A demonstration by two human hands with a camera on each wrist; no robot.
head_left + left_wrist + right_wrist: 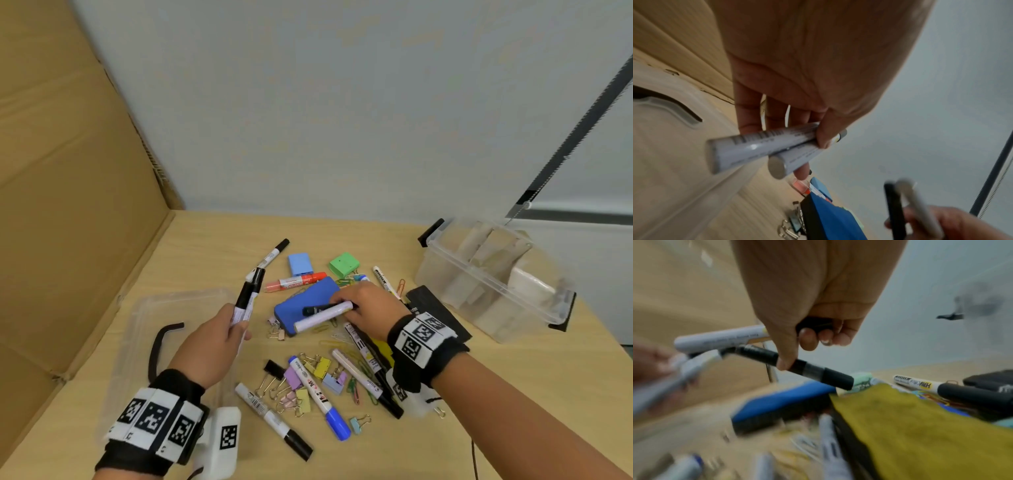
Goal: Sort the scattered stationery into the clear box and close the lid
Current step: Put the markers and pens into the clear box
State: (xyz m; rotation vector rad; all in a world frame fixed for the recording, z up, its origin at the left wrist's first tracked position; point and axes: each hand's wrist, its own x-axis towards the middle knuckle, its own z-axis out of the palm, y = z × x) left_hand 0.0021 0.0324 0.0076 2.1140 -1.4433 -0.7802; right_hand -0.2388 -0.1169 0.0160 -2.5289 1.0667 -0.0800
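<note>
My left hand (239, 329) grips two white markers with black caps (247, 298), caps pointing up, above the right edge of a shallow clear box (144, 308) with a black latch (164, 342). The left wrist view shows the fingers of this left hand (813, 142) curled round both marker barrels (760, 146). My right hand (349, 308) holds a white marker (323, 316) and a black pen together over the blue eraser (298, 305). In the right wrist view that right hand (797, 350) grips the black pen (797, 366) and the white marker (719, 339).
Markers (322, 394), binder clips (308, 377), paper clips, an orange marker (296, 281), and small blue (299, 263) and green (344, 264) cases lie scattered mid-table. A second clear box (489, 274) with rolls stands at the right. Cardboard (68, 205) walls the left side.
</note>
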